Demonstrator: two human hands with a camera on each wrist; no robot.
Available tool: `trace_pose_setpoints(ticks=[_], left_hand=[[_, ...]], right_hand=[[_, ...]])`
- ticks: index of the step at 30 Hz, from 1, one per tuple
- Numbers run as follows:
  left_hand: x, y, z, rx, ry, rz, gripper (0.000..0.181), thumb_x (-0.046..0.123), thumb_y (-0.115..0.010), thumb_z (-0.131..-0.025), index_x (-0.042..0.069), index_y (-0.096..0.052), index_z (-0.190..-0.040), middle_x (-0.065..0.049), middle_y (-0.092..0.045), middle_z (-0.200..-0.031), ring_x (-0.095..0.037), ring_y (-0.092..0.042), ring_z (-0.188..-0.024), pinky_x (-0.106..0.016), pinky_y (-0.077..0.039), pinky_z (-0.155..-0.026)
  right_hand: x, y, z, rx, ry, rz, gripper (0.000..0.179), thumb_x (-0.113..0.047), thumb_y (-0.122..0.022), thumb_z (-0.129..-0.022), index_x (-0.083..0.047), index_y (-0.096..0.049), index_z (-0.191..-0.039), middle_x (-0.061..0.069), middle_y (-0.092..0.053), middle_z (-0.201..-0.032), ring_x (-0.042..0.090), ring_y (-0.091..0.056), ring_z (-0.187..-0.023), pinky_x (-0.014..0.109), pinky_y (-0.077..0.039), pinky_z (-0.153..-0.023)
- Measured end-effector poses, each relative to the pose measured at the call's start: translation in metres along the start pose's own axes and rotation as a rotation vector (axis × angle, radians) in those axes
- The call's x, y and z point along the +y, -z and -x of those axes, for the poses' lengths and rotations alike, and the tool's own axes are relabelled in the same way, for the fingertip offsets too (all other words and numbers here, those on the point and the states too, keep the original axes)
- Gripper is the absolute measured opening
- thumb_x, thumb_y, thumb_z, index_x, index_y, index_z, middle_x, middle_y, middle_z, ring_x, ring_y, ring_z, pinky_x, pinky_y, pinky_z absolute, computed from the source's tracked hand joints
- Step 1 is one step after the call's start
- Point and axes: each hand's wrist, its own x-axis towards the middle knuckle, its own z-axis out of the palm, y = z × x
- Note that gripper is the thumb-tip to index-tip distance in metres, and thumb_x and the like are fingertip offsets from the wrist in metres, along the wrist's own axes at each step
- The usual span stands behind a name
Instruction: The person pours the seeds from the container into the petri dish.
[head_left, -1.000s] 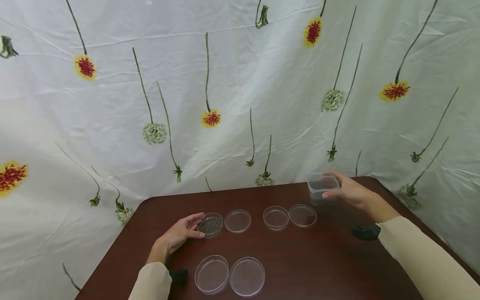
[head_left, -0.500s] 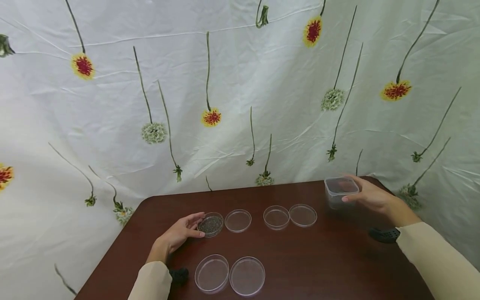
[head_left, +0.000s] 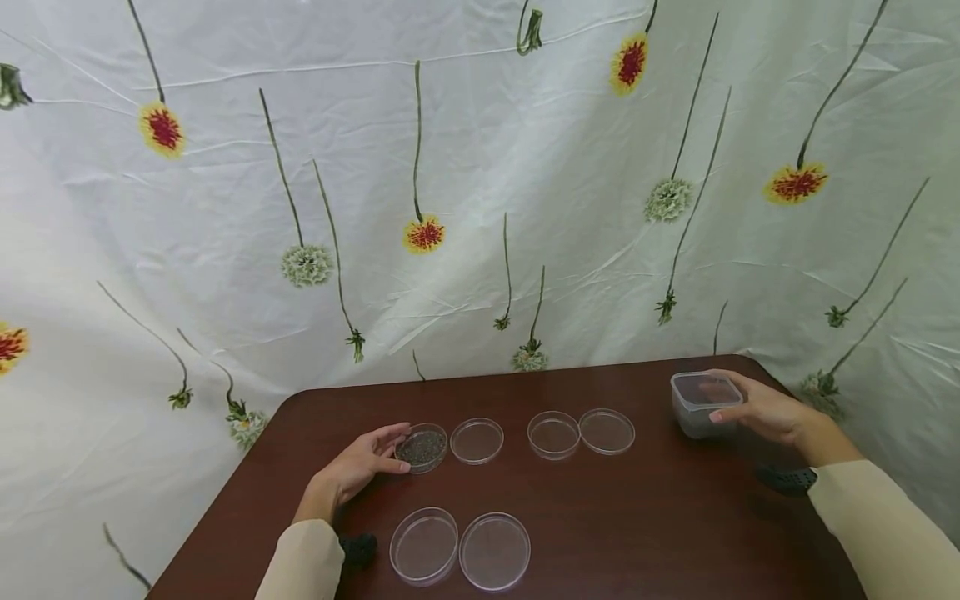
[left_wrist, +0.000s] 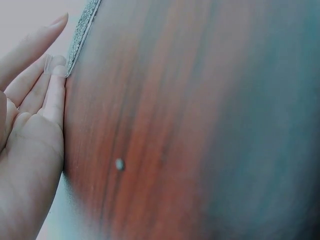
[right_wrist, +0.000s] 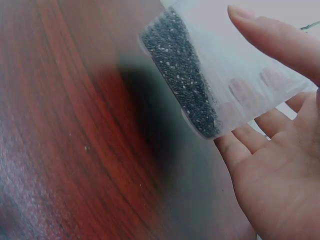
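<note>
In the head view, my left hand (head_left: 362, 462) rests on the table with thumb and fingers around the left side of a round clear petri dish (head_left: 422, 447) filled with small dark grey seeds. The left wrist view shows only the rim of that seed-filled dish (left_wrist: 82, 37) at my fingertips. My right hand (head_left: 765, 412) grips a clear square plastic tub (head_left: 697, 408) near the table's far right corner. In the right wrist view, a layer of tiny dark seeds (right_wrist: 177, 70) lies in the tub's bottom, and fingers show through its wall. Whether the tub touches the table is unclear.
Right of the seed dish are several clear petri dish parts: one piece (head_left: 477, 441), then a touching pair (head_left: 553, 436). Nearer me lie two larger round pieces (head_left: 423, 546) side by side. The brown table (head_left: 600, 517) ends at a flowered white cloth (head_left: 465, 167).
My right hand has carried the tub rightward, away from the petri dishes, and lowered it toward the table. My left hand has stayed at the seed-filled dish.
</note>
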Motion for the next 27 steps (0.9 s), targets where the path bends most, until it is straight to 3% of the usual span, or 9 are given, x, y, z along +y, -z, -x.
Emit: trace_pose_setpoints(ticks=[6, 10, 13, 17, 23, 27], left_hand=[[0.002, 0.000, 0.001, 0.001, -0.001, 0.004, 0.085, 0.000, -0.082, -0.087, -0.005, -0.034, -0.157, -0.027, -0.029, -0.163, -0.041, -0.018, -0.154, -0.045, -0.020, -0.121], [0.002, 0.000, 0.000, -0.002, -0.002, 0.008, 0.084, 0.000, -0.081, -0.087, -0.005, -0.034, -0.157, -0.027, -0.029, -0.163, -0.041, -0.018, -0.154, -0.046, -0.020, -0.121], [0.002, 0.001, -0.001, -0.008, 0.000, 0.014, 0.085, 0.000, -0.081, -0.088, -0.006, -0.033, -0.158, -0.027, -0.029, -0.163, -0.041, -0.017, -0.154, -0.046, -0.019, -0.121], [0.002, 0.003, -0.003, -0.011, 0.000, 0.016, 0.086, 0.000, -0.081, -0.088, -0.006, -0.032, -0.158, -0.028, -0.028, -0.163, -0.041, -0.017, -0.154, -0.047, -0.019, -0.122], [0.000, 0.005, -0.007, -0.018, -0.002, 0.015, 0.086, -0.001, -0.081, -0.088, -0.007, -0.032, -0.158, -0.028, -0.028, -0.163, -0.041, -0.017, -0.154, -0.046, -0.019, -0.122], [-0.002, 0.007, -0.009, -0.029, -0.007, 0.019, 0.085, -0.001, -0.081, -0.087, -0.007, -0.033, -0.157, -0.028, -0.028, -0.162, -0.041, -0.017, -0.154, -0.045, -0.019, -0.121]], right_hand=[[0.002, 0.002, 0.003, -0.020, -0.011, 0.006, 0.078, 0.001, -0.069, -0.096, 0.004, -0.021, -0.157, 0.038, -0.020, -0.159, 0.012, -0.052, -0.121, 0.032, -0.050, -0.091], [0.008, 0.005, 0.007, -0.031, -0.008, 0.022, 0.078, 0.001, -0.069, -0.096, 0.004, -0.020, -0.157, 0.038, -0.017, -0.160, 0.003, -0.047, -0.123, 0.028, -0.050, -0.092], [0.014, 0.009, 0.011, -0.046, -0.029, 0.030, 0.084, 0.001, -0.068, -0.097, 0.005, -0.012, -0.159, 0.039, -0.010, -0.161, 0.024, -0.040, -0.142, 0.026, -0.049, -0.093], [0.017, 0.012, 0.015, -0.070, -0.057, 0.023, 0.091, 0.002, -0.067, -0.097, 0.004, -0.003, -0.160, 0.039, -0.002, -0.163, 0.060, -0.004, -0.146, 0.027, -0.047, -0.095], [0.015, 0.011, 0.017, -0.068, -0.056, 0.008, 0.089, 0.001, -0.068, -0.096, -0.005, -0.009, -0.163, 0.039, -0.001, -0.163, 0.059, -0.003, -0.146, 0.027, -0.047, -0.095], [0.013, 0.011, 0.017, -0.053, -0.069, 0.002, 0.098, 0.001, -0.069, -0.096, -0.007, 0.000, -0.165, 0.040, 0.000, -0.162, 0.060, -0.003, -0.146, 0.047, -0.041, -0.108]])
